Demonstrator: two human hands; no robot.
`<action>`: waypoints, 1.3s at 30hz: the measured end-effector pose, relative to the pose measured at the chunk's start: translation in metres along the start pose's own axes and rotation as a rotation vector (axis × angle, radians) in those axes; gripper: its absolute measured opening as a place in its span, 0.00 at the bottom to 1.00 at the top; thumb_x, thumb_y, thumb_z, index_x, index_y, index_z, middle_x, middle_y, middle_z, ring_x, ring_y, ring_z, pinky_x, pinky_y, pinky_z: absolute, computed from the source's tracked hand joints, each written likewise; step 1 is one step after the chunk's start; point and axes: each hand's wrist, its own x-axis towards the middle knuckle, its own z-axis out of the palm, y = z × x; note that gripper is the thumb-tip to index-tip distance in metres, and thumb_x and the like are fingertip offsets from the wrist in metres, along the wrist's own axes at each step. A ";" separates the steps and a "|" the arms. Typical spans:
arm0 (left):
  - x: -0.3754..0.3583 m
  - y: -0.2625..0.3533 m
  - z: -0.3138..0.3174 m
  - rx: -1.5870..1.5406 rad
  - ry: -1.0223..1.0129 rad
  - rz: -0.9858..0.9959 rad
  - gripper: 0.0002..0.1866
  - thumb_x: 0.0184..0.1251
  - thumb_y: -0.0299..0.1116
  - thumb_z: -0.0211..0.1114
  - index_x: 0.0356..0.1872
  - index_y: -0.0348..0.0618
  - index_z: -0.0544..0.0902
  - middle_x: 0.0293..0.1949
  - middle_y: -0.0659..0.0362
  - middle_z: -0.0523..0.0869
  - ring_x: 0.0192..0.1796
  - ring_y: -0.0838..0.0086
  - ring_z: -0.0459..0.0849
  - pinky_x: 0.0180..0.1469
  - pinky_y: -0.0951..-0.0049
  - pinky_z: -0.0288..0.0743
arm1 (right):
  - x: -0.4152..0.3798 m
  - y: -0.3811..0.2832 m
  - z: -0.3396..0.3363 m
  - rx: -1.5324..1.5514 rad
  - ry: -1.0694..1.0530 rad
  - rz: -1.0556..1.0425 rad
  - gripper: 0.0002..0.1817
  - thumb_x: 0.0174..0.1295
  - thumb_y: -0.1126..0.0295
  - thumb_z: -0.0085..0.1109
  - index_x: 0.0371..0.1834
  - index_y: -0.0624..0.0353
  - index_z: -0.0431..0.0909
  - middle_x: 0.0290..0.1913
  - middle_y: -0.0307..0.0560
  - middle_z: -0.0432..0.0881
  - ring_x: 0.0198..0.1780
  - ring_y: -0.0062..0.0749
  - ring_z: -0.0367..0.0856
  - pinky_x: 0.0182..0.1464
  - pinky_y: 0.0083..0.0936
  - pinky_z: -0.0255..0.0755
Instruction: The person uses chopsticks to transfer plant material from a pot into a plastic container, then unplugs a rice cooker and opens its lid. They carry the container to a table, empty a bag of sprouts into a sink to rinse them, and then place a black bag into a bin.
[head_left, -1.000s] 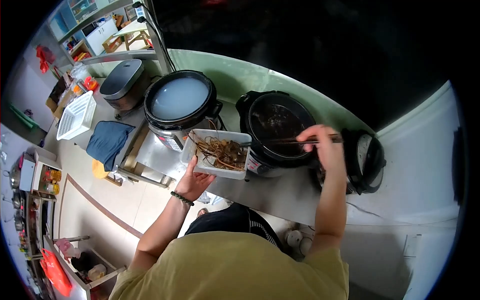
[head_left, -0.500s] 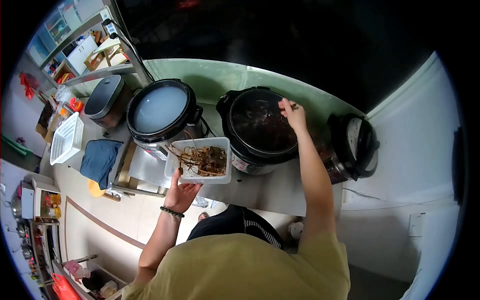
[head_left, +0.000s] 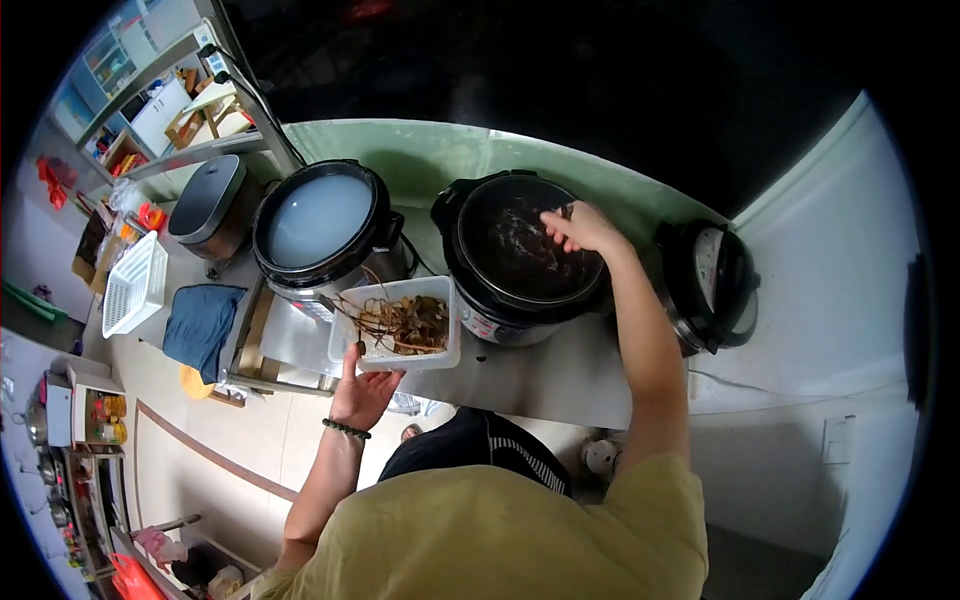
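My left hand (head_left: pixel 364 396) holds a translucent plastic box (head_left: pixel 440 359) from below and at its near edge. Brown dried roots and stems (head_left: pixel 412 322) lie in the box, some poking over its left side. Above the dark liquid (head_left: pixel 515 235) in the open right cooker (head_left: pixel 472 290) is my right hand (head_left: pixel 577 228), its fingers closed and pointing down-left. A small dark piece shows by its knuckles, but what the fingertips grip is too small to make out.
Left of the open cooker stands another cooker (head_left: pixel 380 237) holding cloudy liquid. A lidded cooker (head_left: pixel 712 290) is at the right. Further left are a grey bin (head_left: pixel 208 200), a blue cloth (head_left: pixel 203 325) and a white basket (head_left: pixel 136 285). A cable runs behind the cookers.
My right hand has moved from the right rim of the cooker inward over the dark liquid. My left hand and the box stay almost in place.
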 end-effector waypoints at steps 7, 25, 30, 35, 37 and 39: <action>-0.001 0.001 0.000 0.068 0.002 -0.003 0.48 0.46 0.59 0.64 0.52 0.20 0.57 0.50 0.45 0.67 0.52 0.59 0.71 0.54 0.71 0.70 | 0.038 0.029 0.030 0.619 0.553 -0.258 0.19 0.63 0.56 0.43 0.32 0.61 0.78 0.29 0.43 0.82 0.28 0.20 0.76 0.30 0.17 0.67; 0.002 -0.001 0.002 0.053 -0.026 -0.022 0.48 0.49 0.56 0.64 0.56 0.21 0.54 0.55 0.45 0.64 0.57 0.61 0.67 0.63 0.67 0.61 | -0.098 -0.042 0.006 0.710 0.035 -0.650 0.11 0.62 0.68 0.48 0.30 0.62 0.78 0.36 0.45 0.80 0.35 0.26 0.76 0.34 0.19 0.68; -0.001 0.001 0.009 0.073 -0.062 -0.019 0.48 0.49 0.57 0.63 0.56 0.22 0.55 0.54 0.46 0.66 0.56 0.61 0.68 0.62 0.69 0.62 | -0.152 -0.090 0.016 0.182 -0.203 -1.090 0.11 0.42 0.82 0.60 0.32 0.62 0.81 0.35 0.48 0.81 0.35 0.33 0.77 0.36 0.23 0.70; -0.002 0.002 0.007 0.111 -0.064 0.004 0.48 0.49 0.59 0.62 0.56 0.22 0.56 0.54 0.46 0.66 0.56 0.62 0.68 0.61 0.70 0.62 | -0.162 -0.063 -0.028 0.367 0.011 -0.925 0.08 0.52 0.76 0.53 0.34 0.61 0.81 0.32 0.45 0.81 0.33 0.27 0.77 0.34 0.18 0.69; -0.002 0.002 0.006 0.117 -0.064 0.004 0.48 0.49 0.59 0.62 0.55 0.22 0.56 0.54 0.46 0.66 0.56 0.62 0.68 0.61 0.70 0.63 | -0.155 -0.041 -0.042 0.428 0.161 -0.709 0.11 0.58 0.70 0.48 0.34 0.61 0.80 0.31 0.44 0.81 0.33 0.24 0.76 0.34 0.16 0.69; -0.003 0.002 0.006 0.084 -0.053 0.001 0.48 0.49 0.59 0.62 0.56 0.22 0.56 0.54 0.47 0.65 0.57 0.62 0.68 0.61 0.69 0.62 | -0.134 -0.035 -0.044 0.335 0.304 -0.428 0.15 0.60 0.62 0.48 0.33 0.62 0.80 0.29 0.42 0.81 0.29 0.21 0.75 0.33 0.16 0.69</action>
